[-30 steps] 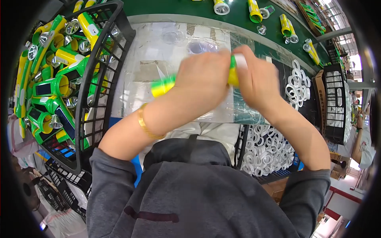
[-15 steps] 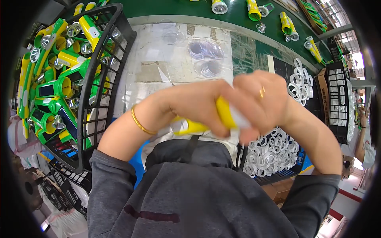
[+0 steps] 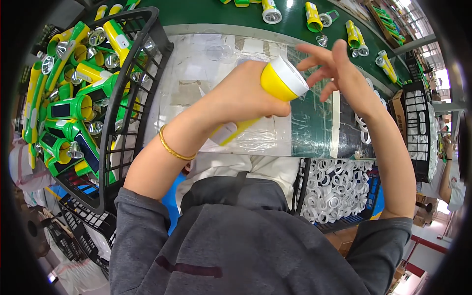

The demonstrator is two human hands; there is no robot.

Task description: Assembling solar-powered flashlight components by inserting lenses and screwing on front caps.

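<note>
Grip of the left hand [image 3: 246,93] is clamped around a yellow flashlight [image 3: 275,86], held tilted above the worktop [image 3: 179,98], its wider end up toward the right with a white ring [image 3: 291,76] on that end. The other end shows slightly blurred beneath the left wrist. The right hand [image 3: 337,71] has its fingers spread apart just beside the ring. At the person's left stands a black crate [image 3: 156,37] heaped with green-and-yellow flashlights [image 3: 68,109]. Many white rings [image 3: 334,191] fill a basket [image 3: 301,183] below the worktop's near edge.
</note>
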